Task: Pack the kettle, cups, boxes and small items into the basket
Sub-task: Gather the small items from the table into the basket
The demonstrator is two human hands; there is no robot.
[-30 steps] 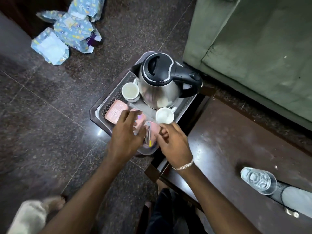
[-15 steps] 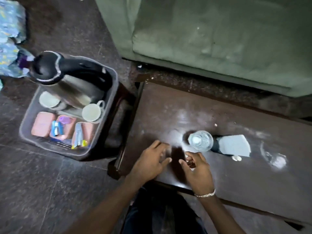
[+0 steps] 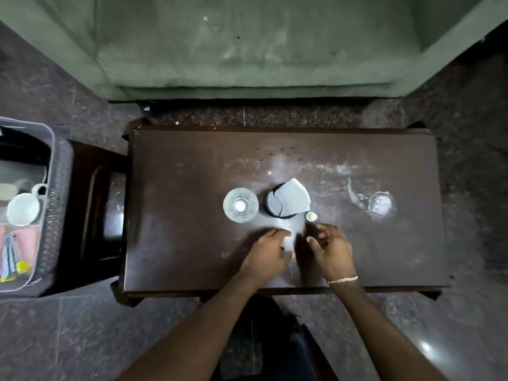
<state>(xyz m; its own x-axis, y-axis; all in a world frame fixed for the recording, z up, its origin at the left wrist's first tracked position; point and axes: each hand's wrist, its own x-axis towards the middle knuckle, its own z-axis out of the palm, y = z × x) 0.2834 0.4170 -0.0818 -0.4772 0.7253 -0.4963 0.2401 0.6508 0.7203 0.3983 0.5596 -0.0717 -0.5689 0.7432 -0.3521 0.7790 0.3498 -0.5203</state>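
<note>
Hands: both over the near-centre of the dark wooden table (image 3: 176, 215), side by side, close but apart.
Left hand (image 3: 268, 254): fingers curled loosely, palm down; nothing visibly held, though the underside is hidden.
Right hand (image 3: 334, 251): fingers half bent and parted, empty as far as seen; bracelet (image 3: 342, 279) at the wrist.
Basket (image 3: 56, 204): grey, on a low stool (image 3: 93, 204) just beside the table's left end, well apart from both hands. Holds a white cup (image 3: 23, 209), pink boxes (image 3: 30, 237) and small items; kettle mostly out of frame.
Glass tumbler (image 3: 240, 204): upright, beyond the left hand and slightly to its left; seen from above, so round with no long axis.
Dark round base with pale folded paper (image 3: 286, 200): just right of the tumbler, beyond the gap between the hands; cannot tell what it is.
Small white cap-like piece (image 3: 311, 216): just beyond the right hand's fingertips, near but apart from them.
Key relation: the small piece lies straight ahead of the right hand, the nearer one; basket lies far left.
Judgement: right hand likely picks up the small piece, then a long carry leftward across the left arm, or a handover.
</note>
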